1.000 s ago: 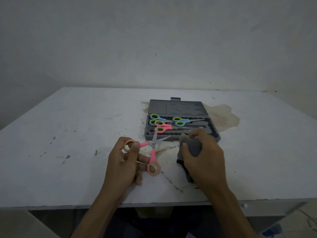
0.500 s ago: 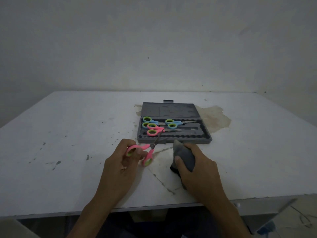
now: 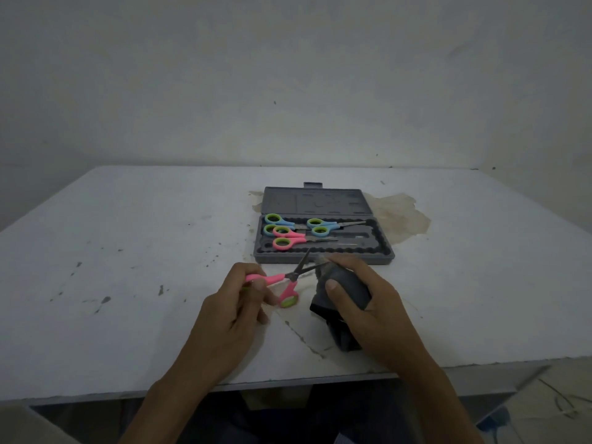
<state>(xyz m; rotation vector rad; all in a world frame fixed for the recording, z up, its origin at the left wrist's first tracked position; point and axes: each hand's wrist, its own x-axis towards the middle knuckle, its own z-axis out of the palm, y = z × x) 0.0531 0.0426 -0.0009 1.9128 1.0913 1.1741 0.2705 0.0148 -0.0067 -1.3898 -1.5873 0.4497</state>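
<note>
Pink scissors [image 3: 282, 283] w/ green rings, grey cloth [image 3: 344, 290], grey case [image 3: 323, 232].

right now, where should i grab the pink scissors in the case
Take the pink scissors in the case by the near handle loop, coming from above on the left: they lie flat, blades pointing right, and the far loop sits against blue scissors.

Pink scissors [image 3: 285, 282] – blades open, grey cloth [image 3: 344, 294] – bunched

Dim room, plain pale wall [image 3: 288, 75], scuffed white table [image 3: 128, 251], stained top
</note>
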